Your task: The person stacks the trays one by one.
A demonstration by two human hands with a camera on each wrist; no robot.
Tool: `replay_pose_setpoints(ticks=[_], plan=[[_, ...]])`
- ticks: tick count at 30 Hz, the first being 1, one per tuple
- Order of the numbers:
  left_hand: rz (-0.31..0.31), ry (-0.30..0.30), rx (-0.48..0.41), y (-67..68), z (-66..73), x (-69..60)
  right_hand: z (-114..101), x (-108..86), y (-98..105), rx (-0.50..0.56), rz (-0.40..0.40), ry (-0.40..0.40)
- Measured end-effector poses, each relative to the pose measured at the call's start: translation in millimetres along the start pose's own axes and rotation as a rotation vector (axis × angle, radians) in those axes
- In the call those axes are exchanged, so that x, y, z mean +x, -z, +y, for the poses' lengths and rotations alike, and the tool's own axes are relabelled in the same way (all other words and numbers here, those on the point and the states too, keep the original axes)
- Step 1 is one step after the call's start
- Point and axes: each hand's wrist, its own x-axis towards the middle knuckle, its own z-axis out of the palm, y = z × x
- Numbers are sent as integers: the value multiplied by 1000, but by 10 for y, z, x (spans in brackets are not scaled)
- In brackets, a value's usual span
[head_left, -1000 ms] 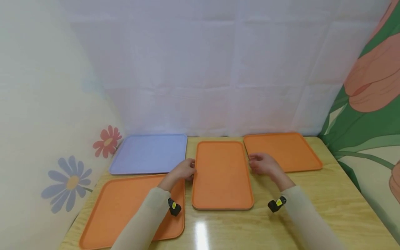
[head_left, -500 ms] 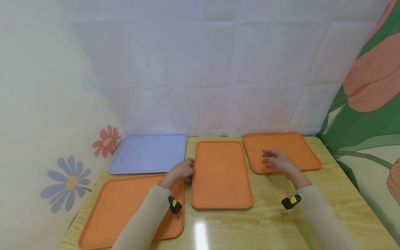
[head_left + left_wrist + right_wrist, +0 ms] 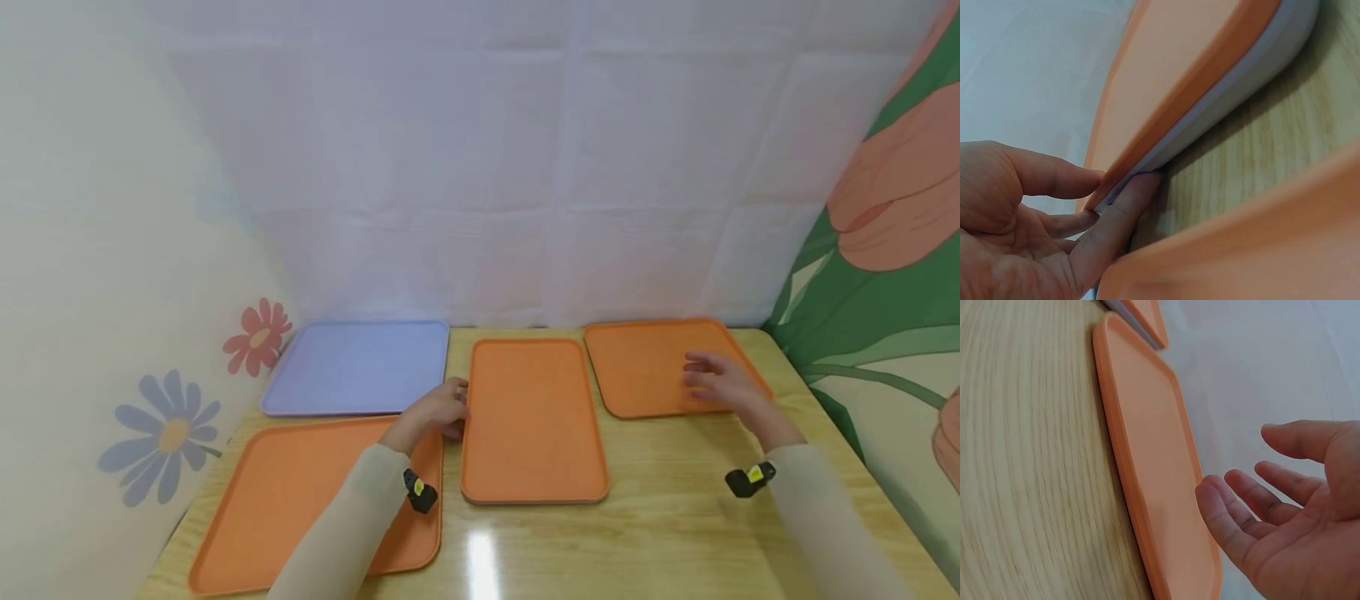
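In the middle of the wooden table lies a stack of trays, an orange tray (image 3: 534, 421) on top with pale layers under its rim. My left hand (image 3: 437, 410) is at its left edge. In the left wrist view, the thumb and fingers (image 3: 1129, 215) touch the side of this stack (image 3: 1200, 109). My right hand (image 3: 723, 383) is raised above the back-right orange tray (image 3: 637, 367), fingers loosely spread and holding nothing. In the right wrist view, its fingers (image 3: 1219, 515) appear in front of that tray (image 3: 1147, 425), which looks double-layered.
A lilac tray (image 3: 360, 367) lies at the back left, with another orange tray (image 3: 300, 492) in front of it under my left forearm. White cloth (image 3: 487, 167) hangs behind the table (image 3: 660, 533). Painted walls (image 3: 900, 333) stand at both sides.
My right hand has left the right edge of the middle stack and moved right, over the back-right orange tray. My left hand and the trays look still.
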Motion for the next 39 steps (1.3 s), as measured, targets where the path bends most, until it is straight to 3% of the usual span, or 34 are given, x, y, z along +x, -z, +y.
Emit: replay_pose_setpoints(ticks=[11,26,39], plan=[[-17,25,-42,23,-21,13,176,-80,389,-38,76,-2],[-32,39,-92,43,-22,35,439,-102,764,-297,224,-98],[-37,40,-103,54,-35,38,539,-121,866,-323,181,-178]])
